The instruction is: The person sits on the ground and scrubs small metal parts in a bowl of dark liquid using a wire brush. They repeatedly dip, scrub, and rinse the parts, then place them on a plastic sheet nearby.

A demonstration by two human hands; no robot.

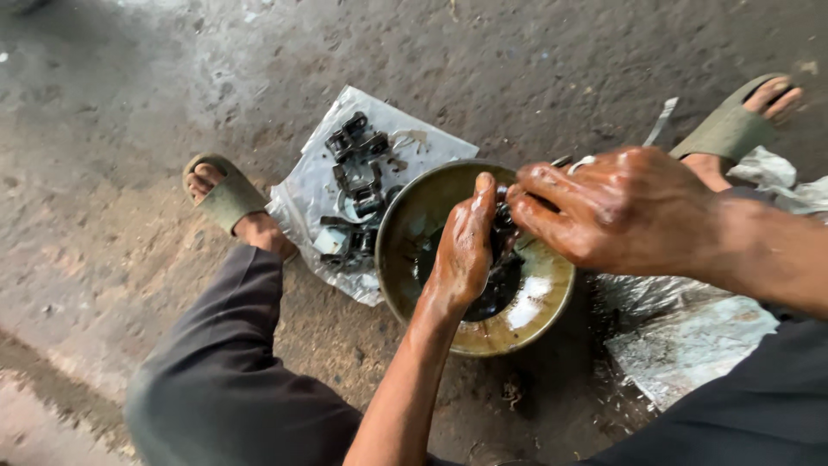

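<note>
far left, at 9 o'clock: a foot in an olive slide sandal (226, 197) stands flat on the stained concrete floor (112, 103), a grey trouser leg (226, 367) running down from it to 7 o'clock.

just right of the sandal, at 10 o'clock of the bowl: a clear plastic sheet (302, 194) lies on the floor, carrying a loose heap of small dark metal parts (355, 185), oily, some stacked on one another. the sheet's edge passes under the bowl rim.

centre: a round metal bowl (535, 298) sits on the floor, dark oily liquid pooled in its bottom. left hand (464, 250) reaches in from 6 o'clock, oil-coated, its grip pressed together on a small black part (503, 226) held above the liquid near the bowl's 12 o'clock side. right hand (623, 207) comes in from 3 o'clock, fingers curled, grip pinching the same black part from the other side; a pale ring shows on one finger.

right: a second crumpled plastic sheet (690, 341) lies at 4 o'clock of the bowl. at 1 o'clock, the other sandalled foot (733, 129).
</note>
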